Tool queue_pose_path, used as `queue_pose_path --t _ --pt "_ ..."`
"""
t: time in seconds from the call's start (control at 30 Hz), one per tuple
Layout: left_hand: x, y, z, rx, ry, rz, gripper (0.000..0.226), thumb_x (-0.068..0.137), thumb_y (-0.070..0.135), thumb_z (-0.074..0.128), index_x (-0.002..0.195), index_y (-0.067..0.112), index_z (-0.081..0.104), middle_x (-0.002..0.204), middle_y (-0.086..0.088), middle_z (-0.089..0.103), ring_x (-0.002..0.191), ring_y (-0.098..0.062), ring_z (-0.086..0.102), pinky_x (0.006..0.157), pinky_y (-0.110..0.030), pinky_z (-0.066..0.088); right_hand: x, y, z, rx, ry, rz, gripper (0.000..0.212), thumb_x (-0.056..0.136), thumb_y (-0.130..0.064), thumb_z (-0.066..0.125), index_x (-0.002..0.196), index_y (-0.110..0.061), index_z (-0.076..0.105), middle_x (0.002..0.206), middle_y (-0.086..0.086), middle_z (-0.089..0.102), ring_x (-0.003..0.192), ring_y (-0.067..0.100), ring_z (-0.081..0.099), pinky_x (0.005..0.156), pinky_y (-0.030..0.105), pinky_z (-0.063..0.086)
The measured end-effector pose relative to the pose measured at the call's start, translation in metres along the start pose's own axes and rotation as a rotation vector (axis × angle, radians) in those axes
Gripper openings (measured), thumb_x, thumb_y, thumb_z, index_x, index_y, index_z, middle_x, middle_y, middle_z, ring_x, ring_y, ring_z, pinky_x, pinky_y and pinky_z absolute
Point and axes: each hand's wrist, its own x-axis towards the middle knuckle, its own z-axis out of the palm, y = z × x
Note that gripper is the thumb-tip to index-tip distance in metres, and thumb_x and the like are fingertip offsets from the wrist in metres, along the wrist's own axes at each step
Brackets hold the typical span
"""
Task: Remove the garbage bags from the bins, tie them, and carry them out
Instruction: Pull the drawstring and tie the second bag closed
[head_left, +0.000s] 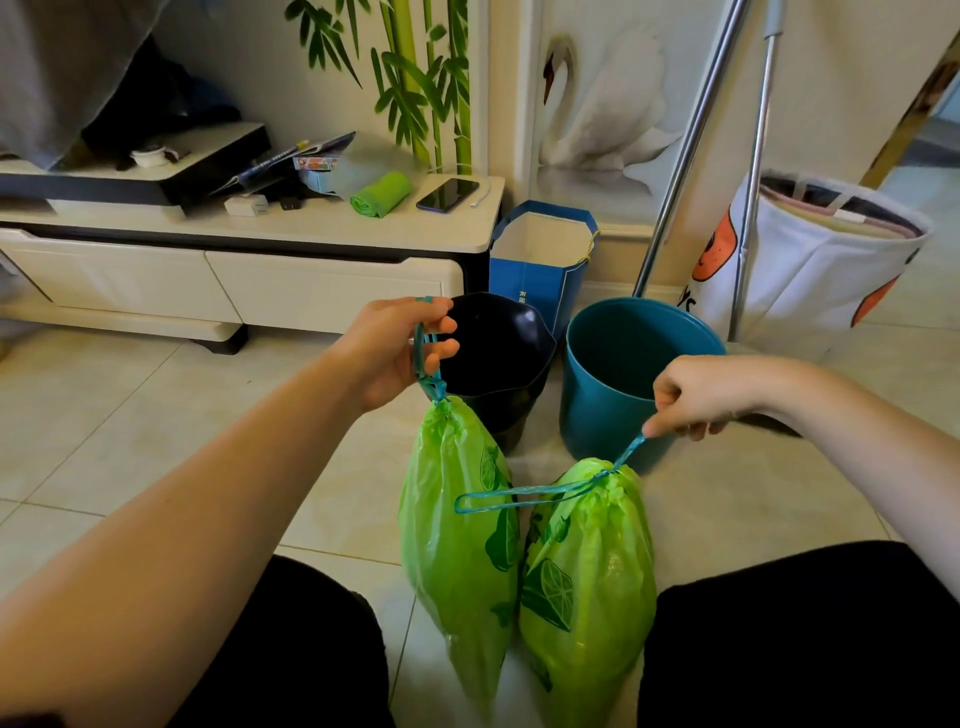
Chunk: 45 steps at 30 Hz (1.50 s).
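Observation:
Two green garbage bags with lime prints hang side by side between my knees, both cinched at the neck by blue drawstrings. My left hand (395, 348) grips the drawstring loop of the left bag (460, 545), holding it up. My right hand (696, 397) pinches one end of the right bag's drawstring (524, 493), whose other loop trails loose to the left across the right bag (589, 587). Behind them stand a black bin (501, 364) and a teal bin (618, 374), both without liners.
A low white TV cabinet (249, 244) at the left carries a roll of green bags (382, 193), a phone (447, 194) and clutter. A blue paper bag (540, 260), two metal poles (691, 145) and a white fabric basket (810, 260) stand by the wall. Pale tiled floor.

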Motion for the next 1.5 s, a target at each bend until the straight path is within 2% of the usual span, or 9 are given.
queue_pose_path --t 0.2,0.43,0.7,0.83,1.0,1.17,1.3,1.4,1.5 --pt "-0.001 0.000 -0.003 0.001 0.000 -0.003 0.020 0.094 0.013 0.054 0.112 0.007 0.061 0.074 -0.002 0.062 0.051 -0.011 0.061 0.041 -0.017 0.046 -0.004 -0.008 -0.003 0.014 0.124 -0.143 0.026 0.086 -0.035 0.064 0.066 -0.017 0.067 0.054 -0.007 0.064 0.049 0.001 0.056 0.051 0.020 0.044" --pt "-0.002 0.000 -0.007 0.000 0.000 -0.011 0.019 0.094 0.013 0.055 0.110 0.008 0.061 0.074 -0.002 0.062 0.051 -0.011 0.062 0.041 -0.017 0.046 -0.006 -0.024 -0.005 0.107 0.313 -0.271 0.019 0.080 -0.035 0.072 0.066 -0.021 0.072 0.067 -0.004 0.069 0.062 0.007 0.059 0.060 0.021 0.043" --pt "-0.003 0.001 -0.008 0.014 -0.006 -0.018 0.015 0.093 0.013 0.055 0.106 0.009 0.061 0.074 -0.002 0.062 0.051 -0.011 0.063 0.040 -0.017 0.045 -0.009 -0.048 0.005 0.709 0.038 -0.316 0.016 0.085 -0.022 0.068 0.080 -0.007 0.071 0.083 0.009 0.076 0.077 0.013 0.070 0.075 0.028 0.058" --pt "-0.004 0.001 -0.009 0.023 -0.012 -0.018 0.018 0.094 0.013 0.054 0.109 0.008 0.061 0.074 -0.002 0.062 0.052 -0.011 0.063 0.041 -0.017 0.046 -0.006 -0.065 0.024 0.907 -0.146 -0.371 0.011 0.088 -0.011 0.063 0.099 -0.010 0.065 0.069 0.010 0.067 0.066 0.021 0.064 0.066 0.029 0.056" --pt "-0.004 0.001 -0.009 0.024 -0.012 -0.017 0.017 0.094 0.013 0.054 0.109 0.009 0.060 0.074 -0.002 0.062 0.052 -0.011 0.063 0.041 -0.017 0.045 0.011 -0.079 0.059 0.310 -0.037 -0.407 0.032 0.087 -0.017 0.063 0.118 -0.023 0.055 0.089 0.002 0.073 0.057 0.008 0.062 0.059 0.023 0.051" --pt "-0.004 0.001 -0.010 0.032 -0.020 -0.020 0.016 0.094 0.013 0.054 0.108 0.009 0.060 0.075 -0.002 0.062 0.052 -0.011 0.063 0.042 -0.018 0.046 0.028 -0.082 0.088 -0.409 0.070 -0.486 0.032 0.085 -0.030 0.058 0.111 -0.012 0.059 0.102 0.005 0.063 0.097 0.022 0.060 0.081 0.037 0.050" --pt "-0.003 0.001 -0.011 0.041 -0.027 -0.022 0.018 0.094 0.013 0.054 0.110 0.009 0.060 0.076 -0.003 0.062 0.052 -0.011 0.063 0.042 -0.018 0.047 0.028 -0.087 0.092 -0.433 0.020 -0.476 0.011 0.086 -0.025 0.057 0.089 -0.014 0.057 0.088 0.002 0.055 0.091 0.023 0.057 0.072 0.034 0.046" --pt "0.000 0.000 -0.013 0.060 -0.016 -0.016 0.019 0.093 0.013 0.054 0.110 0.009 0.061 0.077 -0.003 0.061 0.051 -0.012 0.056 0.042 -0.019 0.045 0.029 -0.095 0.081 -0.285 0.040 -0.467 0.024 0.084 -0.023 0.055 0.080 0.000 0.061 0.068 0.007 0.052 0.066 0.022 0.052 0.069 0.036 0.049" --pt "0.006 -0.001 -0.013 0.084 -0.019 0.006 0.016 0.093 0.011 0.053 0.107 0.011 0.060 0.071 -0.001 0.056 0.046 -0.010 0.044 0.040 -0.018 0.037 0.028 -0.099 0.063 -0.043 0.105 -0.406 0.023 0.083 -0.024 0.055 0.065 -0.009 0.059 0.059 -0.001 0.059 0.054 0.008 0.055 0.056 0.017 0.043"
